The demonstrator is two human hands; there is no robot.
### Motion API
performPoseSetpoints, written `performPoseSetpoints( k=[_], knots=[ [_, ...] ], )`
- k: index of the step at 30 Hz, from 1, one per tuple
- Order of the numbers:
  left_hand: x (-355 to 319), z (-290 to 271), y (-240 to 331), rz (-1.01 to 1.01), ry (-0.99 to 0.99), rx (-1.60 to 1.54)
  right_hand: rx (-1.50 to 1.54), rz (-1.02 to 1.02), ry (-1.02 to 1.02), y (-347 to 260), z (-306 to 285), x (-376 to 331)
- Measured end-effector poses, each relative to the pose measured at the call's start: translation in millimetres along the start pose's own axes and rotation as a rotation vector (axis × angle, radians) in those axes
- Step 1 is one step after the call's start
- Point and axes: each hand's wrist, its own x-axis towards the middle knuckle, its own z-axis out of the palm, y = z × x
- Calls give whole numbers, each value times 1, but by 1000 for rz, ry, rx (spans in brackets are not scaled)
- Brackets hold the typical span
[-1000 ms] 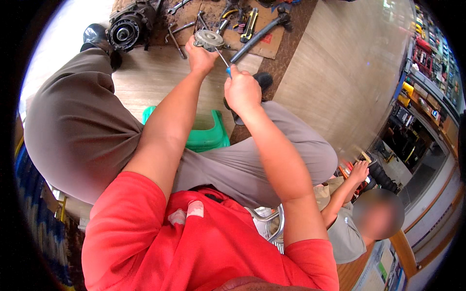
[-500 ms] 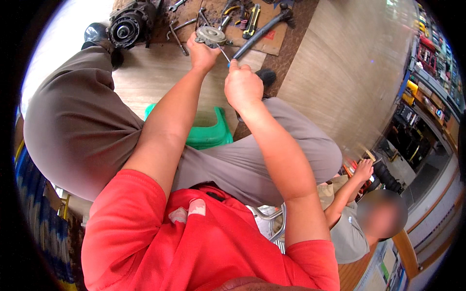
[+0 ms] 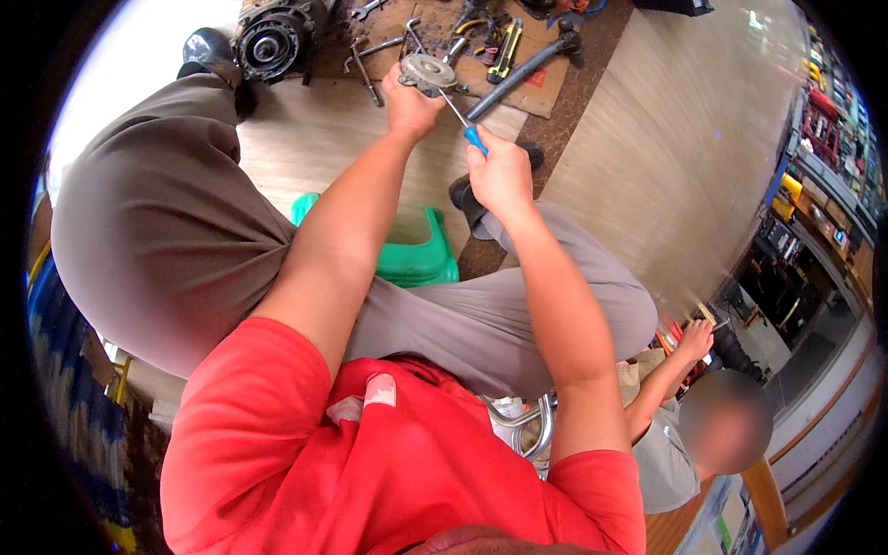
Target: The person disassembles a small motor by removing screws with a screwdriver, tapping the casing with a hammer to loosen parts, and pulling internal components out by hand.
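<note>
My left hand [image 3: 412, 106] is closed round the near edge of a round grey metal cover [image 3: 428, 70], held above the floor. In my right hand [image 3: 502, 171] is a screwdriver [image 3: 475, 139] with a blue handle and a thin metal shank. Its tip meets the lower right edge of the cover; whether it is wedged in a gap I cannot tell. Just beyond the cover lie a chrome socket tool [image 3: 454, 50] and a T-shaped wrench [image 3: 365, 72]. A long-handled hammer [image 3: 524, 72] rests to the right of the cover.
A dirty cardboard sheet [image 3: 546, 97] bears a box cutter [image 3: 505, 49], a spanner [image 3: 368, 9] and pliers. At the far left stands a greasy round motor-like part [image 3: 270, 44]. A green plastic stool [image 3: 416, 262] is below my forearms. Another person [image 3: 661, 453] sits at the lower right.
My right hand has drawn back toward me and right, so more of the screwdriver shows. My left hand still holds the cover. The whole view has shifted slightly.
</note>
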Motion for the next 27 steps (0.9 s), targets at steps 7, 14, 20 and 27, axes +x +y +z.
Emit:
performPoseSetpoints(
  k=[7, 14, 20, 27],
  knots=[
    [2, -1, -4, -2, -12, 28, -217, 12, -25, -19, -3, -4],
    [1, -1, -1, -8, -6, 5, -313, 1, -50, -24, -5, -4],
    [1, 0, -1, -26, 0, 4, -308, -9, -63, -24, -7, -3],
    [2, -1, -3, -11, -14, 33, -293, -30, -66, -22, -7, -3]
  ],
)
